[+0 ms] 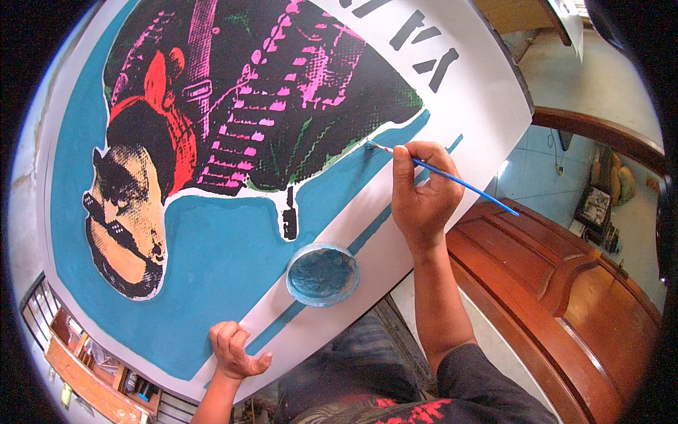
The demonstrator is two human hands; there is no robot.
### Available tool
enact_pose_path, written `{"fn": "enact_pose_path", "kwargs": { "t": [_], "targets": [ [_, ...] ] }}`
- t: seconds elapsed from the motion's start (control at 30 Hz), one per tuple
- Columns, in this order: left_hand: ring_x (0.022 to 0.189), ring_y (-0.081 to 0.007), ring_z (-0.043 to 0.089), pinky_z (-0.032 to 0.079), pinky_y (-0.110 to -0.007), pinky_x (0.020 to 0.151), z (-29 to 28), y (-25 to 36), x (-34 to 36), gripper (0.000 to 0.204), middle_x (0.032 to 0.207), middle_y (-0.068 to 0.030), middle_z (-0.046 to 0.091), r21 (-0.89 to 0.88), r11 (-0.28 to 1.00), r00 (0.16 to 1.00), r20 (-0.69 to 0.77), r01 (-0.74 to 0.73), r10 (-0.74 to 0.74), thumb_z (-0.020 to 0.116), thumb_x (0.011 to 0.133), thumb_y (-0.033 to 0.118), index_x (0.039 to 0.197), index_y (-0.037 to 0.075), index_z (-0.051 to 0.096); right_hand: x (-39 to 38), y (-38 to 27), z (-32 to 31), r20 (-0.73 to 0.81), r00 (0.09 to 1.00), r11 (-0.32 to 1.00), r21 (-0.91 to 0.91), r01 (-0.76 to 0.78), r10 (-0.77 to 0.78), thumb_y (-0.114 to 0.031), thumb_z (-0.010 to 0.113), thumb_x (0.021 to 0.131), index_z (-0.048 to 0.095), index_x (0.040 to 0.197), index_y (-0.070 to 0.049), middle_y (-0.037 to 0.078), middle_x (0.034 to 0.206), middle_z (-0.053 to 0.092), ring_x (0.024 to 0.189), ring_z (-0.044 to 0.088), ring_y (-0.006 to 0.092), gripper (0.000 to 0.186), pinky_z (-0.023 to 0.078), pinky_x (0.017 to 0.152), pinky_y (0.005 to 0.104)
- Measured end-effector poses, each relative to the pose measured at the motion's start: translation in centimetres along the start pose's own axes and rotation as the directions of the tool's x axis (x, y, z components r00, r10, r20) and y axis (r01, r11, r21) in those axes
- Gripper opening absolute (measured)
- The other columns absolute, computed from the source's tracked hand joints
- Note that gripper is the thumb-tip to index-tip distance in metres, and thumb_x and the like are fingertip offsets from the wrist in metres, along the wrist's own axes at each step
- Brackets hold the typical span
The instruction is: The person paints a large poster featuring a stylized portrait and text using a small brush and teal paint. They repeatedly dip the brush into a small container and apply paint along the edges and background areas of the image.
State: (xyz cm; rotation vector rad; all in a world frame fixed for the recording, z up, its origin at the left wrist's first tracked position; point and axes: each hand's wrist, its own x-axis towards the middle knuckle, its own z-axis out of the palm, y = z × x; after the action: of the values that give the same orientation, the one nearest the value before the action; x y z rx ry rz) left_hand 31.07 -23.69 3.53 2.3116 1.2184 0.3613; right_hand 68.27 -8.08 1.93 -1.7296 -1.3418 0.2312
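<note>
My right hand [427, 187] pinches a thin blue paintbrush [480, 191]. Its tip meets the seam between the blue background and the figure's dark lower edge. Under both hands lies a large white painting [487, 120], tilted in view. On it, a figure [233, 92] in black, pink, red and tan is ringed by a white outline and teal-blue paint. A small round tub of blue paint [323, 274] sits on the white margin between my hands. My left hand [236, 351] rests on the painting's near edge, fingers curled and thumb out, with nothing visible in it.
Bold black lettering [424, 49] runs along the painting's far right margin. Brown carved wooden panels [537, 283] lie to the right, below the painting. At the lower left stands a wooden shelf [95, 374] with small items. Dark equipment [597, 208] stands at the far right.
</note>
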Motion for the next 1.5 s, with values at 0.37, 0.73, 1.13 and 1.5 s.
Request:
{"fn": "enact_pose_path", "kwargs": {
  "t": [0.37, 0.73, 1.13, 1.5],
  "targets": [
    [0.088, -0.0289, 0.047, 0.040, -0.043, 0.078, 0.0, -0.1, -0.3, 0.052, 0.100, -0.0113, 0.045, -0.002, 1.000, 1.000, 0.011, 0.009, -0.009, 0.055, 0.087, 0.058, 0.101, 0.009, 0.048, 0.0, 0.0, 0.1, -0.093, 0.993, 0.996, -0.051, -0.072, 0.068, -0.005, 0.073, 0.084, 0.063, 0.081, -0.001, 0.011, 0.076, 0.064, 0.065, 0.062, 0.0190, 0.011, 0.050, 0.061, 0.0303],
    [0.087, -0.0287, 0.047, 0.041, -0.044, 0.077, 0.0, 0.0, -0.2, 0.052, 0.100, -0.0114, 0.046, 0.007, 1.000, 1.000, 0.001, 0.005, -0.005, 0.055, 0.087, 0.058, 0.101, 0.008, 0.048, 0.1, -0.1, 0.0, -0.170, 0.983, 0.991, -0.096, -0.089, 0.072, -0.004, 0.071, 0.084, 0.063, 0.081, -0.001, 0.010, 0.076, 0.064, 0.065, 0.061, 0.0174, 0.009, 0.050, 0.061, 0.0295],
    [0.088, -0.0285, 0.047, 0.041, -0.043, 0.078, 0.1, -0.2, -0.3, 0.052, 0.100, -0.0111, 0.045, -0.006, 1.000, 1.000, 0.010, 0.006, -0.006, 0.055, 0.086, 0.058, 0.100, 0.009, 0.048, 0.2, 0.1, 0.0, -0.015, 0.999, 0.999, 0.012, -0.031, 0.032, -0.004, 0.073, 0.082, 0.063, 0.078, -0.003, 0.011, 0.074, 0.064, 0.066, 0.061, 0.0212, 0.011, 0.049, 0.063, 0.0325],
    [0.092, -0.0314, 0.050, 0.041, -0.046, 0.082, 0.1, -0.2, -0.2, 0.054, 0.102, -0.0137, 0.049, 0.002, 0.999, 0.999, -0.038, -0.038, 0.038, 0.057, 0.085, 0.057, 0.103, 0.007, 0.049, -1.1, 2.2, -0.4, -0.232, 0.968, 0.983, 0.176, -0.059, 0.100, -0.017, 0.062, 0.097, 0.060, 0.091, -0.002, 0.008, 0.082, 0.065, 0.076, 0.062, 0.0120, 0.016, 0.050, 0.068, 0.0240]
  ]
}}
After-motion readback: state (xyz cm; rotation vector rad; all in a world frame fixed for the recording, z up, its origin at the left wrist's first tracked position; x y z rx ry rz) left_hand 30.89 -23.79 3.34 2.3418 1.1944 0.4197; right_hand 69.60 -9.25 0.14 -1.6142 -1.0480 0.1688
